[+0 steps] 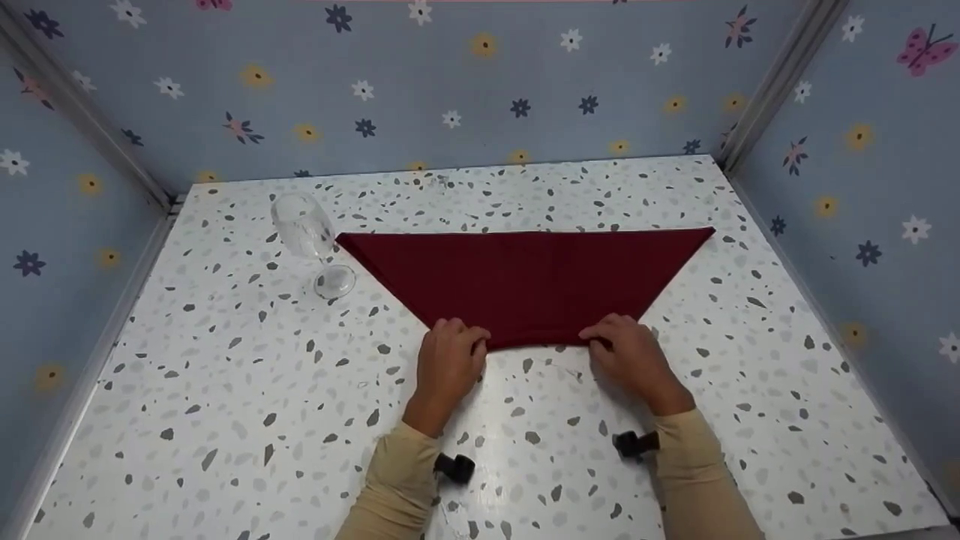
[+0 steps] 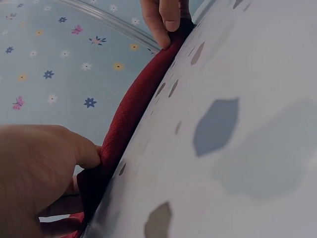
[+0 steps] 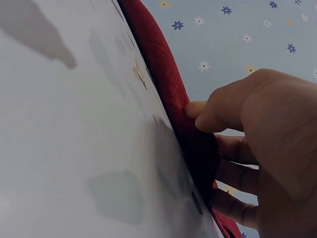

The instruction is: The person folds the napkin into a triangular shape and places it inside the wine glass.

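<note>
A dark red cloth napkin [image 1: 525,285] lies on the table as a trapezoid, its long edge at the back and its short edge towards me. At the left end of that short edge my left hand [image 1: 452,360] pinches the folded cloth. My right hand [image 1: 630,356] grips the right end the same way. In the left wrist view the near edge forms a thick rolled fold [image 2: 131,106] between the two hands. The right wrist view has my thumb [image 3: 203,116] pressed on the fold, with the other fingers behind it; the cloth partly hides their tips.
A clear stemmed glass [image 1: 304,229] is left of the napkin, close to its back left corner. The speckled white table [image 1: 247,390] is bordered by flowered panels [image 1: 450,82] at the back and both sides. Small black devices [image 1: 456,469] are strapped to both wrists.
</note>
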`<state>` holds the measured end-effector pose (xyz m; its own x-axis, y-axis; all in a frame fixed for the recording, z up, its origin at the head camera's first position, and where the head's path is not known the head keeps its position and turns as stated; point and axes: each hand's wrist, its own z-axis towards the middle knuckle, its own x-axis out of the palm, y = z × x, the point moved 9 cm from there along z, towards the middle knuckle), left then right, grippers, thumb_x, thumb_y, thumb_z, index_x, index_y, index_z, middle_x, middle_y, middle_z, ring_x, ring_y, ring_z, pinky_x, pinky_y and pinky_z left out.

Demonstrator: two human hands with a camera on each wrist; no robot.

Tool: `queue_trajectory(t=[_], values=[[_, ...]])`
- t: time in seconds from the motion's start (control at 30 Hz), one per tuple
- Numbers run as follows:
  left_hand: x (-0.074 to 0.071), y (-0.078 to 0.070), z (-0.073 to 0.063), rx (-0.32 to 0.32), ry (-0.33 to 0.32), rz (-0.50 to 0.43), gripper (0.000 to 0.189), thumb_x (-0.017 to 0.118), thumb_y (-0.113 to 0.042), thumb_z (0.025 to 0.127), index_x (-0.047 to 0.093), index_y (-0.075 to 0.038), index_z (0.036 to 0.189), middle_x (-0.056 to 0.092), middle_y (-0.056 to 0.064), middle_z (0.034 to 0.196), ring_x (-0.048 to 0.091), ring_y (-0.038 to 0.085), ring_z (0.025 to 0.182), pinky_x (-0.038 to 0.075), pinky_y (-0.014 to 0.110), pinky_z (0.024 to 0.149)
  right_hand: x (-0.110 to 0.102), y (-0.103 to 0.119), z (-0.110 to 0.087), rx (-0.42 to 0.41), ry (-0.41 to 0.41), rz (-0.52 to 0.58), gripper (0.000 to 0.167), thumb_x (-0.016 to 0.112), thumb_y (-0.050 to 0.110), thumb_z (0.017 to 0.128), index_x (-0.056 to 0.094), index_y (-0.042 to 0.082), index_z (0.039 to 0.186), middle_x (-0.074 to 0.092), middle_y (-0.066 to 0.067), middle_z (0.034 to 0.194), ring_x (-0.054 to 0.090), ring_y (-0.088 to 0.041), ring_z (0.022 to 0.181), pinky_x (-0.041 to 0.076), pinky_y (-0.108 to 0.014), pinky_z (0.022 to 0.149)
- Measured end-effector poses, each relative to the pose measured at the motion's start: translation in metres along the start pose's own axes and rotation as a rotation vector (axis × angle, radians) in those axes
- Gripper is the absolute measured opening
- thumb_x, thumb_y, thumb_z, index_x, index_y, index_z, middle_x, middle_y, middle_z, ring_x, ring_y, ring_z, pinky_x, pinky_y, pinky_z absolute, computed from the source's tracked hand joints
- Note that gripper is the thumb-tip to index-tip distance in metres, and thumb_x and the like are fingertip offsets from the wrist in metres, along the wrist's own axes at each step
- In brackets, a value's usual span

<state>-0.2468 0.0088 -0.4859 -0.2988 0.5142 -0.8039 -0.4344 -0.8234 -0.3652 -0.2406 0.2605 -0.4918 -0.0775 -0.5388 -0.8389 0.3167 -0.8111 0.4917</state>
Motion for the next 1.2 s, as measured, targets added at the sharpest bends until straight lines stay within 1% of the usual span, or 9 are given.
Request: queue_trajectory(t=[0.17,0.23,0.33,0.4,0.5,0.6,0.7,0.97,1.2], values=[[-0.0018,0.0022,0.0008,-0.001,-0.028,0.001,0.003,0.074,-0.013,0.088,0.076,-0.014,0.091,0.062,0.004,0.083,0.057,0.024,0.079,0.048,0.039,0.067,0.0016,0.0002,0.0001,0.018,0.017,-0.018,0.021,0.066,0.009,0.092,0.079,0.011,0.108,0.066,-0.006,0.101,0.059,-0.025,0.091,0.048,-0.042,0.076],[-0.0022,0.0015,0.0010,0.015,-0.034,-0.012,0.005,0.075,-0.010,0.087,0.075,-0.014,0.089,0.062,0.003,0.084,0.057,0.024,0.081,0.048,0.038,0.067,0.0019,0.0002,-0.0002,0.032,0.028,-0.028,0.021,0.067,0.010,0.092,0.079,0.011,0.109,0.064,-0.007,0.103,0.057,-0.025,0.092,0.047,-0.041,0.076],[-0.0018,-0.0020,0.0012,0.055,-0.022,-0.030,0.012,0.074,-0.004,0.086,0.078,-0.015,0.088,0.063,0.002,0.085,0.057,0.022,0.080,0.048,0.036,0.067,0.0018,0.0010,-0.0005,0.043,0.040,-0.047,0.022,0.068,0.012,0.091,0.078,0.010,0.111,0.062,-0.008,0.106,0.056,-0.025,0.094,0.046,-0.041,0.077],[-0.0013,-0.0049,0.0013,0.085,-0.006,-0.028,0.017,0.071,-0.002,0.086,0.081,-0.015,0.090,0.064,0.001,0.087,0.057,0.021,0.081,0.049,0.037,0.069,0.0017,0.0017,-0.0004,0.038,0.037,-0.060,0.022,0.069,0.013,0.091,0.078,0.010,0.111,0.062,-0.008,0.107,0.056,-0.025,0.094,0.046,-0.041,0.077],[-0.0007,-0.0069,0.0008,0.099,0.025,-0.010,0.016,0.069,-0.007,0.087,0.081,-0.015,0.093,0.067,0.000,0.091,0.058,0.022,0.085,0.050,0.041,0.078,0.0011,0.0027,-0.0004,0.025,0.022,-0.070,0.021,0.071,0.014,0.090,0.078,0.008,0.108,0.062,-0.008,0.107,0.057,-0.026,0.094,0.047,-0.042,0.077],[0.0005,-0.0072,-0.0001,0.097,0.057,0.014,0.015,0.070,-0.015,0.087,0.082,-0.016,0.097,0.068,-0.001,0.095,0.059,0.022,0.090,0.049,0.044,0.085,0.0002,0.0023,-0.0007,0.029,0.006,-0.075,0.020,0.073,0.017,0.089,0.079,0.008,0.106,0.063,-0.007,0.106,0.058,-0.026,0.094,0.047,-0.044,0.077],[0.0015,-0.0057,-0.0009,0.089,0.079,0.032,0.015,0.073,-0.018,0.087,0.082,-0.017,0.100,0.067,-0.001,0.097,0.059,0.022,0.092,0.048,0.045,0.088,0.0001,0.0012,-0.0009,0.049,-0.002,-0.082,0.020,0.074,0.018,0.089,0.079,0.009,0.105,0.064,-0.006,0.105,0.059,-0.026,0.094,0.046,-0.046,0.078],[0.0022,-0.0003,-0.0009,0.054,0.081,0.026,0.013,0.076,-0.017,0.089,0.082,-0.017,0.100,0.068,-0.001,0.096,0.059,0.022,0.090,0.049,0.045,0.088,0.0004,0.0007,-0.0009,0.063,-0.011,-0.109,0.020,0.076,0.019,0.088,0.079,0.009,0.105,0.065,-0.007,0.101,0.061,-0.027,0.092,0.048,-0.048,0.076],[0.0023,-0.0025,0.0012,0.047,0.076,0.011,0.012,0.074,-0.014,0.090,0.081,-0.016,0.100,0.069,0.000,0.093,0.059,0.022,0.087,0.049,0.043,0.084,-0.0015,0.0003,-0.0015,0.053,-0.024,-0.139,0.017,0.075,0.020,0.089,0.078,0.010,0.102,0.064,-0.006,0.098,0.060,-0.026,0.088,0.047,-0.047,0.072]])
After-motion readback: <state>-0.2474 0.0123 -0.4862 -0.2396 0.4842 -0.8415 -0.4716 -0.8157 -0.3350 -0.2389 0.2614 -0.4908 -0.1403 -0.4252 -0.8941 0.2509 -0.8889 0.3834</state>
